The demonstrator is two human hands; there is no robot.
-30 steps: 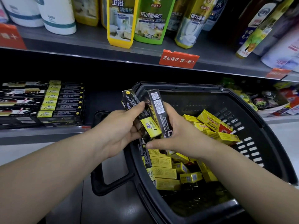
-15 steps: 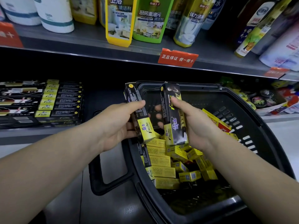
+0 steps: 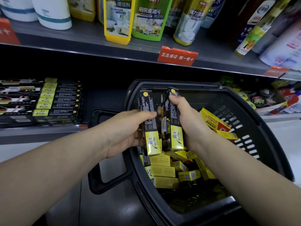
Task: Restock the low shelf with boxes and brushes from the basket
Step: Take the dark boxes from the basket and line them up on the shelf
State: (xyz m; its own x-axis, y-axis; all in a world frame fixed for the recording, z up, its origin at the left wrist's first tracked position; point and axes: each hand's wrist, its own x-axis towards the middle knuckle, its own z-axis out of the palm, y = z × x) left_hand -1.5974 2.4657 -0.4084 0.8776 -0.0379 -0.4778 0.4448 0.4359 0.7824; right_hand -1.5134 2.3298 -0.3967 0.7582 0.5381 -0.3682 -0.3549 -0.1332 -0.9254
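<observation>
While over the basket [image 3: 254, 111], each hand grips a box.
Left hand [image 3: 125, 132] clamps left box [image 3: 149, 123]; right hand [image 3: 187, 118] clamps right box [image 3: 173, 128], upright.

A grey metal upper shelf [image 3: 81, 38] runs across the far side, carrying white tubs at the left and cleaner bottles [image 3: 147, 18] in yellow and green further right. A red price tag [image 3: 177, 56] hangs on its front edge. Beneath it lies deep shadow. The near floor [image 3: 117, 209] is pale, glossy and reflects light
</observation>
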